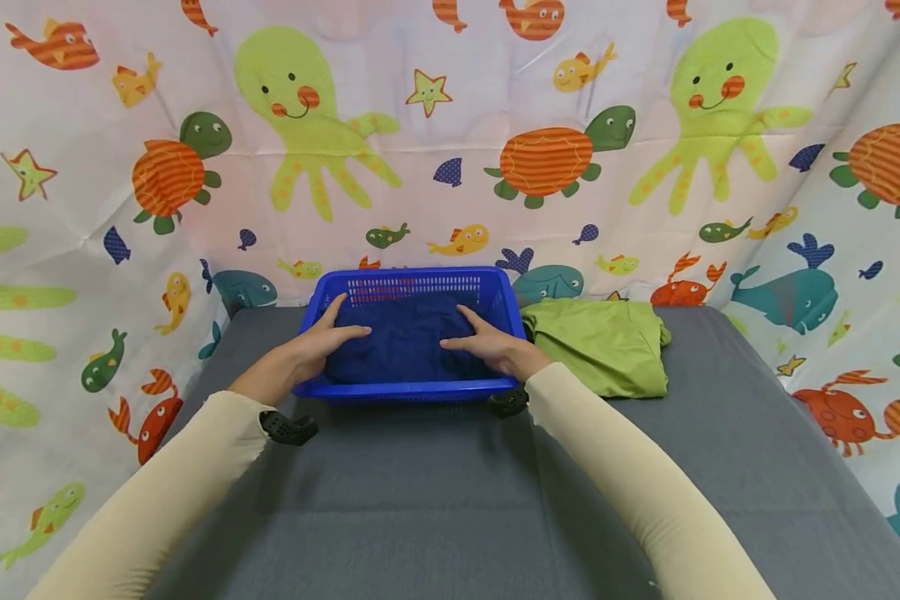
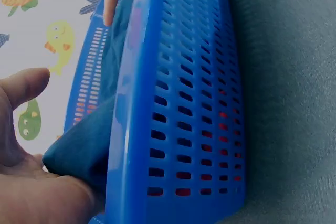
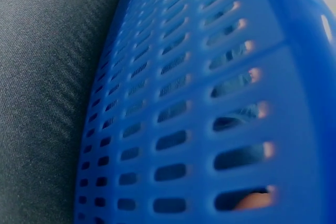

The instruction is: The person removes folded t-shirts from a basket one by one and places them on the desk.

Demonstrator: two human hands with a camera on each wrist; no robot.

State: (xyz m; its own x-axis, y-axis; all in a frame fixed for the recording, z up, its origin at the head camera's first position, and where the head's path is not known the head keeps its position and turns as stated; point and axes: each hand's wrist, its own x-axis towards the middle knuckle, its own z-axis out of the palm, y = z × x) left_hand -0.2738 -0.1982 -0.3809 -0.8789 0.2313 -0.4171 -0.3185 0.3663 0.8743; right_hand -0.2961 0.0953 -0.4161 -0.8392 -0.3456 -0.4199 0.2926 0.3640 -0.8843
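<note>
A blue plastic basket [image 1: 412, 390] with slotted walls stands on the grey-covered table. Navy folded cloth [image 1: 412, 337] fills much of it. Over the basket's left end is my left hand [image 1: 318, 343], its thumb and index finger spread and straight. A corner of the cloth [image 2: 84, 150] pokes up against that hand's lower digit in the left wrist view. My right hand [image 1: 495, 343] reaches over the right end with extended fingers at the cloth. The basket wall [image 3: 194, 103] hides most of that hand in the right wrist view; a bit of finger shows through a slot.
Green folded cloth [image 1: 600, 346] lies right beside the basket. Something red [image 2: 223, 140] shows through the basket's slots. A curtain [image 1: 450, 225] printed with sea animals hangs behind the table [image 1: 420, 508] and along both sides.
</note>
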